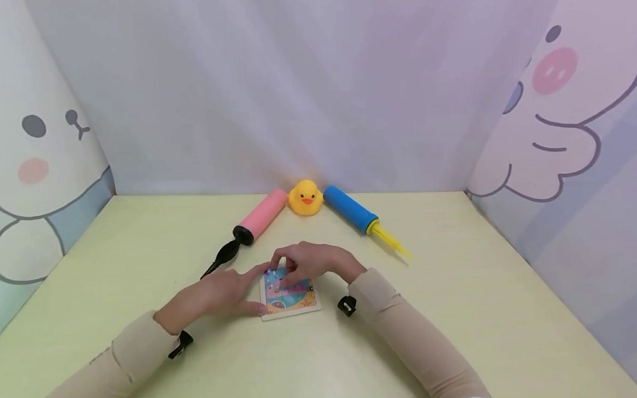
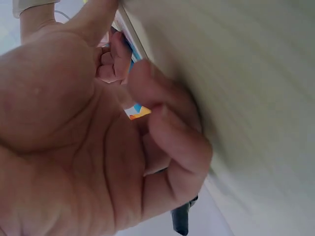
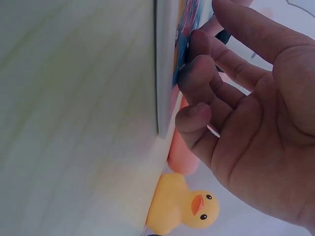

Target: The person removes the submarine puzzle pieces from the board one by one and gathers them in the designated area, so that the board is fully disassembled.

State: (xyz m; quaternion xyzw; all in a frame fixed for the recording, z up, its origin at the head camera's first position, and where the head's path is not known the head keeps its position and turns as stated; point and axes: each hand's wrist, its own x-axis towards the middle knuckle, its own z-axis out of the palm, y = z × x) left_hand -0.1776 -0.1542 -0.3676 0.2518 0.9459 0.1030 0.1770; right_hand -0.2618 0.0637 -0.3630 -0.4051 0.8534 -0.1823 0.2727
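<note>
A small picture puzzle board point(image 1: 291, 313) with a pale rim and a blue, pink and sandy picture lies on the table. My left hand point(image 1: 216, 293) touches its left side, forefinger at the upper corner and thumb near the lower one. In the left wrist view, the other fingers point(image 2: 179, 142) bend loosely beside the board and hold nothing. From above, my right hand point(image 1: 312, 260) rests fingertips on the picture's upper left part. In the right wrist view its bent fingertips point(image 3: 197, 73) meet the picture. Part of the picture is hidden by this hand.
Behind the board sits a yellow rubber duck point(image 1: 305, 198). A pink hand pump point(image 1: 263, 215) with a black end lies left of it, and a blue hand pump point(image 1: 350, 209) with a yellow nozzle lies right. A pale curtain point(image 1: 294, 106) closes off the table's point(image 1: 459, 311) back.
</note>
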